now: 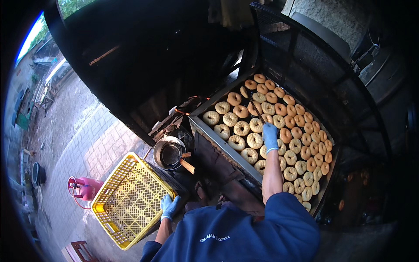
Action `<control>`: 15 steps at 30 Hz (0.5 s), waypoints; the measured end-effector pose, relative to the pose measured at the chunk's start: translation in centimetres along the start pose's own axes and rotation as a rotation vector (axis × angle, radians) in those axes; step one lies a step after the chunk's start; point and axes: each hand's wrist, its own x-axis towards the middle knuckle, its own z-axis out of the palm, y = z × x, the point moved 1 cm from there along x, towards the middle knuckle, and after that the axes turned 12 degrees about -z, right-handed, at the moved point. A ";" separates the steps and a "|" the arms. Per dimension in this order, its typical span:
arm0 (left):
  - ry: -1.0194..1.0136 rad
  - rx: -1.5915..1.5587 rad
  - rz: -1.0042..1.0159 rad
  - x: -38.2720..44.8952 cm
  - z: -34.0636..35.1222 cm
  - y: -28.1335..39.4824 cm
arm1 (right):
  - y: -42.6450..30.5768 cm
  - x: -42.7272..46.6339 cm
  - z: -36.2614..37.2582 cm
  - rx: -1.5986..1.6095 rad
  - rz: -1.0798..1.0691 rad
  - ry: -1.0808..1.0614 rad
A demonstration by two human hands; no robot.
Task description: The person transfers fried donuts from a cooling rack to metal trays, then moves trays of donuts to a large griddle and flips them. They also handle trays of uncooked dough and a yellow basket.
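Note:
Many ring doughnuts (241, 128) float in dark oil in a large rectangular metal frying vat (222, 135). Some show a browned side, others a pale side with a grid pattern. Above the middle of the vat, my right hand (270, 135), in a light blue knitted glove, grips a thin dark stick (256, 109), whose far end reaches among the doughnuts at the back left. My left hand (169, 205), gloved alike, rests on the near right rim of a yellow plastic crate (131, 199); its fingers are partly hidden. The crate has a lattice bottom and holds nothing.
A metal pot (159, 154) with a wire strainer and wooden handles stands between crate and vat. A pink gas cylinder (87, 189) with a hose is left of the crate. A dark mesh screen (314, 65) rises behind the vat. A wooden stool (80, 251) is at lower left.

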 end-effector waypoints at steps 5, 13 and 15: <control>-0.036 -0.039 -0.032 2.0 0.3 -3.0 | -1.7 -1.5 -1.5 -0.004 -0.027 -0.163; 0.073 0.293 0.227 5.5 1.9 -6.6 | 0.3 -2.3 -2.5 0.281 0.162 0.144; 0.030 0.279 0.245 6.5 2.6 -6.1 | 1.9 -1.2 -3.2 0.483 0.462 0.082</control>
